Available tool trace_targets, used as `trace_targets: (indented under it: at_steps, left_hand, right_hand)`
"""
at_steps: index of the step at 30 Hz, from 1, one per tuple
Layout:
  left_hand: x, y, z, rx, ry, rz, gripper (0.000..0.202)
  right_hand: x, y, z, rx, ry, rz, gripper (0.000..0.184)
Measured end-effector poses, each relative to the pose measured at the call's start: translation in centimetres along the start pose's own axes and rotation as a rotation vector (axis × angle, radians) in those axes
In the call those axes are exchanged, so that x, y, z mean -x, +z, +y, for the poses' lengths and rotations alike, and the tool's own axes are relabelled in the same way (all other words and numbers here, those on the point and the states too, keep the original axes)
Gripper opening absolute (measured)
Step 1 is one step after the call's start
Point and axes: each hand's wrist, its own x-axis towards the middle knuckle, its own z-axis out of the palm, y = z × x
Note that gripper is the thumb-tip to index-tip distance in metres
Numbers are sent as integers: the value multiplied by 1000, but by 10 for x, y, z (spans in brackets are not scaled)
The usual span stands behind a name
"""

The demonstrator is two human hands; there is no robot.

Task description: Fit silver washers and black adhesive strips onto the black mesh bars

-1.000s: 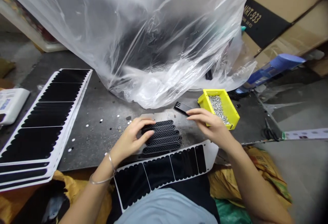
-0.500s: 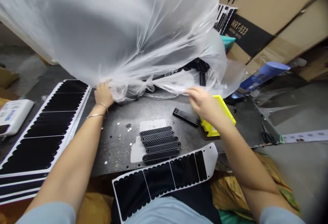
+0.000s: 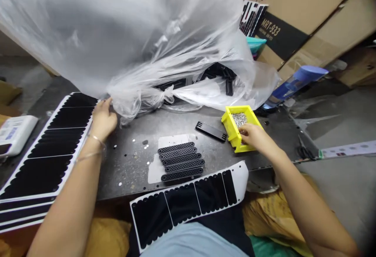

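At the yellow bin [image 3: 230,128], the right hand [image 3: 255,137] reaches small silver parts [image 3: 239,118].

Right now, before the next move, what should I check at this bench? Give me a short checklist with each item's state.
1. Right hand: fingertips at the yellow bin; holding a part: cannot tell.
2. Bin: upright on the bench, metal parts inside: ok.
3. Left hand: beside the plastic bag; touching it: cannot tell.
4. Five mesh strips: in a row, no hand on them: ok.
5. Black bar: apart from both hands: ok.
6. Bench free of stray bits: not ok, white dots lie scattered.
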Motion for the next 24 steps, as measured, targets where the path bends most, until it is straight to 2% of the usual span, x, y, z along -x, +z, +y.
trace_targets:
  at_steps: [2,3,4,6,7,9,11,12,14,16,17,19,22,24]
  left_hand:
    - [45,4,37,-35,-59,175,78]
    - [68,9,59,-15,-7,155,82]
    - [90,18,82,29,85,33,86]
    - [125,40,122,108,203,-283,109]
    - [138,52,137,121,235,-340,119]
    - [152,72,154,103,232,-345,122]
    - [156,82,155,86,207,-323,117]
    - [155,83,152,86,197,-325,114]
    - [154,79,145,96,188,-340,112]
    - [154,72,138,115,178,-343,113]
    - [156,70,137,126,169,-336,115]
    - [161,67,135,144,139,-319,120]
    - [169,67,135,160,87,-307,125]
    - [171,69,137,165,71,-299,121]
  right_hand:
    - [-1,-5,5,-60,-13,40,15]
    - [-1,-9,8,-90,-20,61,15]
    - [0,-13,10,-115,-25,85,15]
    - [2,-23,7,-140,-22,148,18]
    - [5,-28,1,-144,-19,190,20]
    - [12,-34,-25,-198,-51,282,20]
    - [20,-29,-69,-321,-168,292,17]
    - [24,-21,-95,-385,-260,219,16]
    - [30,1,-149,-457,-398,55,19]
    - [34,27,-191,-450,-443,3,24]
    - [36,38,-204,-426,-454,13,25]
    - [41,54,-213,-435,-460,65,27]
    - [49,63,-200,-509,-423,154,24]
    - [55,66,-190,-470,-364,182,22]
